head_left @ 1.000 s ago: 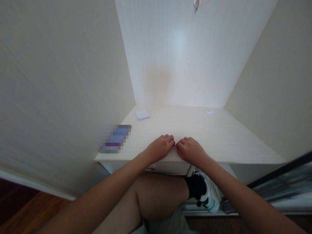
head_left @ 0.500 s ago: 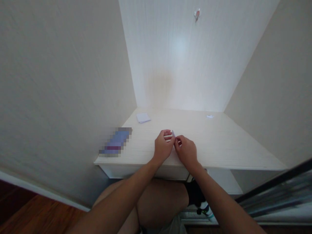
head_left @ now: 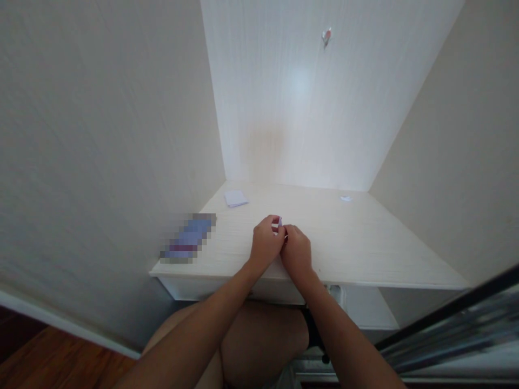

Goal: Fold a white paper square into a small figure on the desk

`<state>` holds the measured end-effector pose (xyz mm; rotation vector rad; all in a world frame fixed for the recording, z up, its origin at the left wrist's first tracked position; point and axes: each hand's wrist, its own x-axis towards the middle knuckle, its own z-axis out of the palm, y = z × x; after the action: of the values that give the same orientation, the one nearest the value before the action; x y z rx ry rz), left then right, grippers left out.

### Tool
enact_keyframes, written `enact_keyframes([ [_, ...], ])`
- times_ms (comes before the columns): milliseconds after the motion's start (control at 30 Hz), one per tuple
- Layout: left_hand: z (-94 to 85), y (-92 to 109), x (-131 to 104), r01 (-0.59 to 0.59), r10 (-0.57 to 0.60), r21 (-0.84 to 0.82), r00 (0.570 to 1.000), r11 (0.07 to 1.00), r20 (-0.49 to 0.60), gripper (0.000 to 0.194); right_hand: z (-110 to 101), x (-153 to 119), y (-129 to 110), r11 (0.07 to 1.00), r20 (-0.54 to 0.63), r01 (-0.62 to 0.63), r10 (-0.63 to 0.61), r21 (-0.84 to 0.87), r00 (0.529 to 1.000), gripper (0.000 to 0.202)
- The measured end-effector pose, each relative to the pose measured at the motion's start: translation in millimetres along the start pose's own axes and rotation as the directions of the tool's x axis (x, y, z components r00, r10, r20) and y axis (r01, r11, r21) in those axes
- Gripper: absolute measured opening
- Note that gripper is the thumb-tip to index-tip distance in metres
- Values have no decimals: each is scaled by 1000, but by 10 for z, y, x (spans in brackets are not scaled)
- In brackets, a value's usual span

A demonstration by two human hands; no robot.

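A small piece of white paper (head_left: 280, 221) stands up between my fingers above the desk; most of it is hidden. My left hand (head_left: 265, 240) is closed on it in a pinch, with its fingers curled around the far side. Close against it, my right hand (head_left: 297, 248) pinches the paper's near part with thumb and fingers. The two hands touch or nearly touch at the fingertips.
The pale desk (head_left: 344, 243) lies between panel walls. Folded white paper (head_left: 235, 199) rests at its back left, a white scrap (head_left: 346, 198) at back right. A pixelated blue item (head_left: 188, 237) sits at the left edge. A small hook (head_left: 326, 37) is on the back wall.
My right hand has turned inward and come closer to my left. Less of the paper shows above the fingers. The whole view has shifted slightly.
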<state>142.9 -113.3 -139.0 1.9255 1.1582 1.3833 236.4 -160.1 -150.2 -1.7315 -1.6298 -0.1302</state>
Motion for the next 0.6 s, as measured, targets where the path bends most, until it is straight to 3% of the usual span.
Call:
enact_keyframes([
  [333,-107,-123,78,6,-14,98,996,995,86,12,224,76,96,977,-148,-136,160,162,976,21],
  [600,-146,-80,103,-17,0,132,992,991,128,12,223,96,135,973,-158,-107,140,205,977,19],
])
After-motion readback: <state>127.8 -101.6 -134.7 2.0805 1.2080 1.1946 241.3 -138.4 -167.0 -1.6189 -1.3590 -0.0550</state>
